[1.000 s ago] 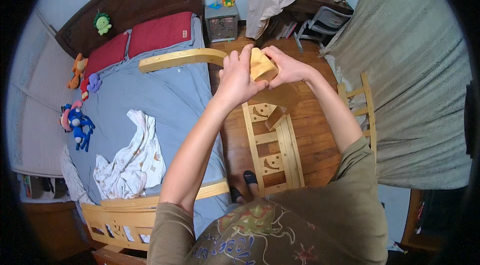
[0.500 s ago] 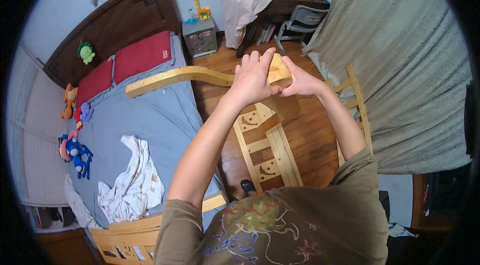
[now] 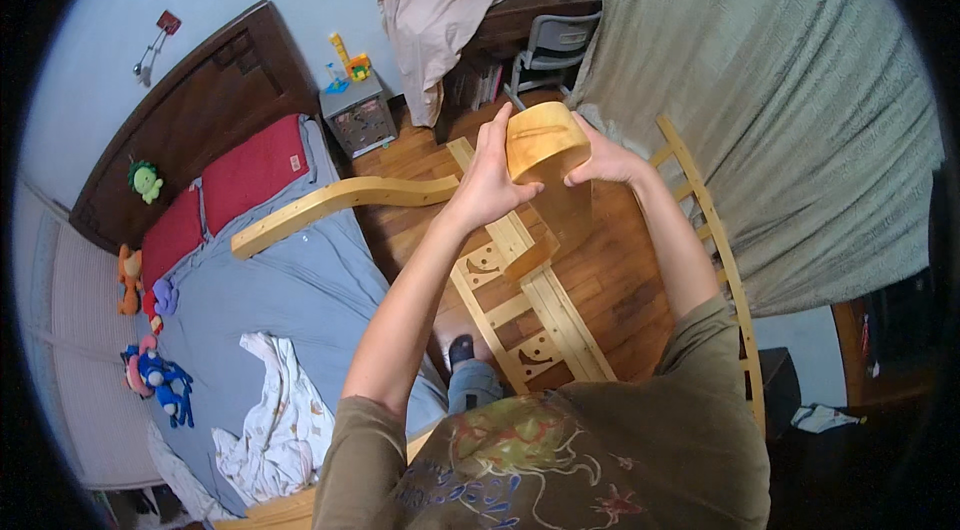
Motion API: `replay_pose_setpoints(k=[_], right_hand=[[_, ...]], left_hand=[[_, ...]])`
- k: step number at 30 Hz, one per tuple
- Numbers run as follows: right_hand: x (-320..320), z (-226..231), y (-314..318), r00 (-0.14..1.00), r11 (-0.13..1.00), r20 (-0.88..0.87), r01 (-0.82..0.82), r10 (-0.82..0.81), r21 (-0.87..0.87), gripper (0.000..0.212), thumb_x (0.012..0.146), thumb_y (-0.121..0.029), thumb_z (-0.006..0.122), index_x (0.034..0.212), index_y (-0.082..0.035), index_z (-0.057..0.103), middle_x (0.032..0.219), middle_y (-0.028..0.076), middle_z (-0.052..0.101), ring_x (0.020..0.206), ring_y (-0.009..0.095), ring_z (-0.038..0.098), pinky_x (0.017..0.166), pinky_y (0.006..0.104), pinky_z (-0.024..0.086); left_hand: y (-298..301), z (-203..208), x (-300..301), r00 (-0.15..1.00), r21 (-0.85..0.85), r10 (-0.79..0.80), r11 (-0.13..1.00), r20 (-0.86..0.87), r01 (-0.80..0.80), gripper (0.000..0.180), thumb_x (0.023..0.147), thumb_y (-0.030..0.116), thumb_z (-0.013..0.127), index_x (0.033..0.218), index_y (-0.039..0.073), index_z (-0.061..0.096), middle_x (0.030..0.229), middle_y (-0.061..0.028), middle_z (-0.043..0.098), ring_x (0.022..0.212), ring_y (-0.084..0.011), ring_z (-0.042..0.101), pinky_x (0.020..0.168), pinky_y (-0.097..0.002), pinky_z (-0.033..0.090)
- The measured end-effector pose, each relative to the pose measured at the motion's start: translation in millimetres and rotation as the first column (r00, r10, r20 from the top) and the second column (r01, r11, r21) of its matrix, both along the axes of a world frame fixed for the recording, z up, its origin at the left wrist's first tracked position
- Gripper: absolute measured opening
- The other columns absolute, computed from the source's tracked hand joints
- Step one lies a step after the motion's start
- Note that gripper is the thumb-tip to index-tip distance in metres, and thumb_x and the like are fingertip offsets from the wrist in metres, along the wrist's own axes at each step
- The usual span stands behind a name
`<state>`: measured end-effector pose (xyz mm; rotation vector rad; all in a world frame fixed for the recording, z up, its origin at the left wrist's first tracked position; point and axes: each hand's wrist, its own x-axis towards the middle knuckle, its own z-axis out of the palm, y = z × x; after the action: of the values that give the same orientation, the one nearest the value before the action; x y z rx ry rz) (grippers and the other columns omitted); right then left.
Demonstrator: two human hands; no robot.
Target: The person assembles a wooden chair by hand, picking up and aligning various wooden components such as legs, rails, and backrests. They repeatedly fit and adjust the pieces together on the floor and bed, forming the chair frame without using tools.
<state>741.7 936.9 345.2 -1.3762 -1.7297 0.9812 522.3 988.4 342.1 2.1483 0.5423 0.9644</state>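
Note:
My left hand (image 3: 492, 178) and my right hand (image 3: 601, 159) both grip the rounded top end of a pale wooden bed-rail panel (image 3: 543, 136), held up in front of me. The panel's ladder-like frame (image 3: 520, 315) with carved cut-outs runs down toward my legs. A curved wooden rail (image 3: 330, 205) reaches left from the panel over the bed.
A bed with grey sheet (image 3: 270, 300), red pillows (image 3: 245, 175) and soft toys (image 3: 155, 380) lies left. A second slatted wooden panel (image 3: 715, 240) leans by the grey curtain (image 3: 780, 110) on the right. A small cabinet (image 3: 357, 118), a cloth-draped desk and a chair (image 3: 545, 55) stand ahead.
The wooden panel's top end has been lifted higher and turned in my hands, its rounded face now showing. My view has tilted up toward the wall.

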Motion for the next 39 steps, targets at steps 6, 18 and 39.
replay_pose_setpoints(k=[6,18,39], right_hand=[[-6,-7,4,0.937,0.976,-0.278,0.216,-0.212,-0.016,0.079,0.056,0.000,0.059,0.130,-0.011,0.032,0.109,0.005,0.048,0.101,0.014,0.045,0.084,0.0272,0.041],[32,-13,6,0.865,0.930,-0.344,0.318,-0.365,-0.186,0.086,0.056,0.003,0.054,0.136,-0.012,0.028,0.108,0.001,0.050,0.093,0.010,0.048,0.070,0.0251,0.045],[-41,43,-28,0.814,0.791,-0.199,0.579,-0.547,0.196,0.026,0.075,-0.017,0.060,0.092,0.002,0.065,0.103,0.018,0.059,0.102,0.031,0.054,0.092,0.0391,0.040]], left_hand=[[30,2,13,0.997,0.087,-0.066,0.994,-0.029,0.068,0.098,0.059,0.007,0.075,0.136,0.003,0.014,0.112,-0.0204,0.037,0.108,-0.0367,0.043,0.094,-0.0389,0.038],[51,-8,53,0.994,-0.027,-0.107,0.994,0.011,0.107,0.102,0.056,0.013,0.078,0.137,0.005,0.016,0.112,-0.0200,0.041,0.105,-0.0341,0.045,0.093,-0.0394,0.039],[-65,-62,48,0.940,-0.263,0.079,0.965,0.332,0.012,0.086,0.054,0.013,0.080,0.125,0.005,0.032,0.116,-0.0166,0.026,0.106,-0.0360,0.030,0.091,-0.0471,0.027]])
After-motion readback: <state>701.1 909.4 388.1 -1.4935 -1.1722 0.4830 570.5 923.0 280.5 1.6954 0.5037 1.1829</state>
